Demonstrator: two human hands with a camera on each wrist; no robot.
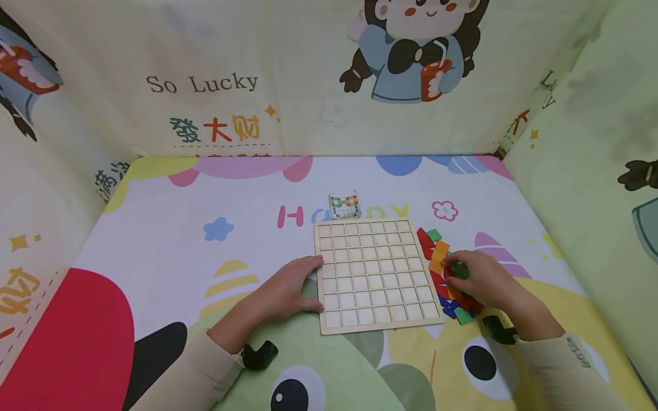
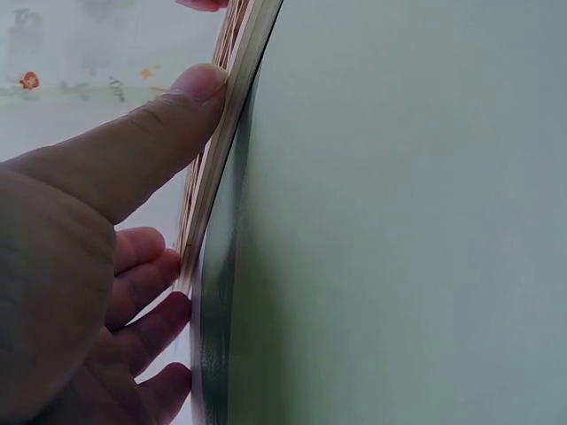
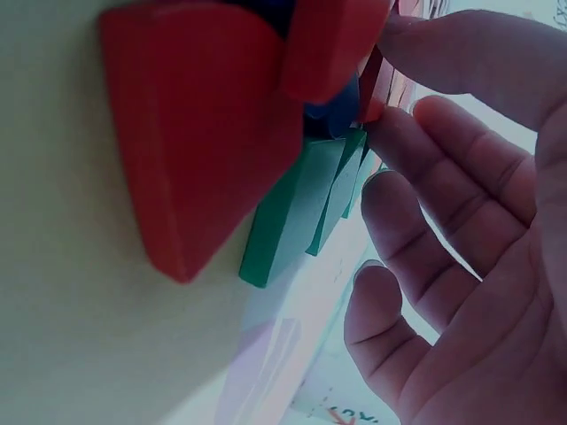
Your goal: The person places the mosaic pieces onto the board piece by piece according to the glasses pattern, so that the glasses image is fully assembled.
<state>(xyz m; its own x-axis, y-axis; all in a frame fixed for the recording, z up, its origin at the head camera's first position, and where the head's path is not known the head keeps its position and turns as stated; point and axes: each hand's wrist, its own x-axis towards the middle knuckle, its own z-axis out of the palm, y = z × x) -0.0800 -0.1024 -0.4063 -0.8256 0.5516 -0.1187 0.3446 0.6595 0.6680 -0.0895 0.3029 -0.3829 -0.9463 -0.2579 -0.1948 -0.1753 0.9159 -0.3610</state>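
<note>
A wooden grid board [image 1: 379, 273] with many square cells lies on the table. My left hand [image 1: 283, 288] is at its left side, fingertips and thumb touching the edge; in the left wrist view the thumb [image 2: 168, 124] presses along the board's rim [image 2: 239, 80]. My right hand [image 1: 485, 279] reaches over a pile of coloured pieces right of the board. Its thumb and fingertips stand apart around a red piece [image 1: 449, 273], with a dark green piece [image 1: 461, 270] under the fingers. Large red [image 3: 204, 124] and green [image 3: 297, 208] pieces show close up in the right wrist view.
A small pattern card [image 1: 344, 205] with a coloured grid lies behind the board. Orange pieces [image 1: 440, 251], several red ones and blue ones [image 1: 448, 308] are heaped along the board's right edge. A printed cloth [image 1: 216, 114] walls in the back and sides.
</note>
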